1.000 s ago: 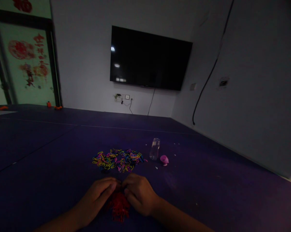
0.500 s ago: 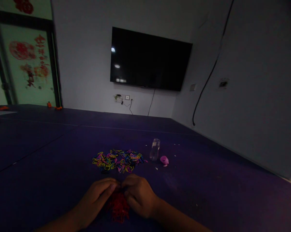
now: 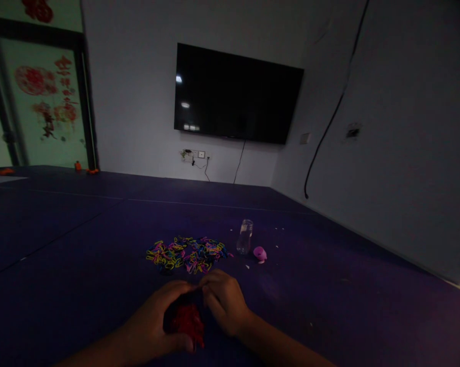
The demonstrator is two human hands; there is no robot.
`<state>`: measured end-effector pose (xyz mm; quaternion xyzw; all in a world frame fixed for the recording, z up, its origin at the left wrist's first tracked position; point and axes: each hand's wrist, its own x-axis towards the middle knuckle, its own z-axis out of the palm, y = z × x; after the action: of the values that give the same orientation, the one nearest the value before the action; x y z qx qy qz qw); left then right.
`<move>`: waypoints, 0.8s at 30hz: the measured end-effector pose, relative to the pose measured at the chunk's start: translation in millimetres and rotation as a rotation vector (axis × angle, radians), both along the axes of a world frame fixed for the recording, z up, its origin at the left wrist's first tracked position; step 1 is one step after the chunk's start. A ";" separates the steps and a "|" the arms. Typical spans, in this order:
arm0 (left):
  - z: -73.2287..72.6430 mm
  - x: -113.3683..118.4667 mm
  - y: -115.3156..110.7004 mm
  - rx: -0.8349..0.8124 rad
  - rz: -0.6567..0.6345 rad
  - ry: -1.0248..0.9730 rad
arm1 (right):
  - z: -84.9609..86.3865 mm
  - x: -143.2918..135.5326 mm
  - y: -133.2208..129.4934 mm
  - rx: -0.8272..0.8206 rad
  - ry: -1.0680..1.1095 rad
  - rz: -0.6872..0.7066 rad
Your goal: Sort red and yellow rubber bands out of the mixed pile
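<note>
A small heap of red loops (image 3: 187, 321), which look like paper clips, lies on the dark purple surface close to me. My left hand (image 3: 153, 318) curves round its left side, thumb at the near edge and fingers at the far edge, spread apart. Just right of the heap, my right hand (image 3: 224, 300) has its fingers curled together, its fingertips by those of the left; whatever they may hold is hidden. Beyond both hands lies a loose spread of yellow, pink, blue and green loops (image 3: 171, 255) of the same kind.
A clear bottle (image 3: 244, 238) stands uncapped right of the coloured loops, beside a pink cap-like piece (image 3: 259, 254). Small white scraps dot the purple surface (image 3: 329, 285). Behind are a wall-mounted television (image 3: 237, 94), a hanging black cable (image 3: 331, 120) and a door at left.
My left thumb has swung down to the near side of the red heap, widening that hand round it. My right hand shifted slightly right and away from me. The coloured loops and bottle stayed put.
</note>
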<state>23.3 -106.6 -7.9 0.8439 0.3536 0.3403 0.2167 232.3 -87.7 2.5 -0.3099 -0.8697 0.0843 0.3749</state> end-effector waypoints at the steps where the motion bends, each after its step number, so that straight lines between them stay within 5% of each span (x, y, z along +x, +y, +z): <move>1: -2.4 -0.5 -0.7 0.003 -0.023 0.019 | -0.9 0.3 1.0 -0.006 -0.002 -0.018; 8: -0.2 1.2 -5.7 0.009 -0.111 0.069 | -5.6 -0.3 4.1 -0.016 -0.078 -0.007; 16: -2.1 -1.7 -4.9 0.096 -0.066 0.058 | 2.4 6.0 8.5 -0.150 -0.125 0.284; 24: 14.1 4.9 -4.9 0.114 -0.124 0.031 | -0.8 7.0 13.5 -0.216 -0.158 0.327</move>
<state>28.2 -111.5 6.3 0.8804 0.2841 0.3325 0.1836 239.3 -74.2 1.8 -0.2087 -0.9210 0.2123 0.2512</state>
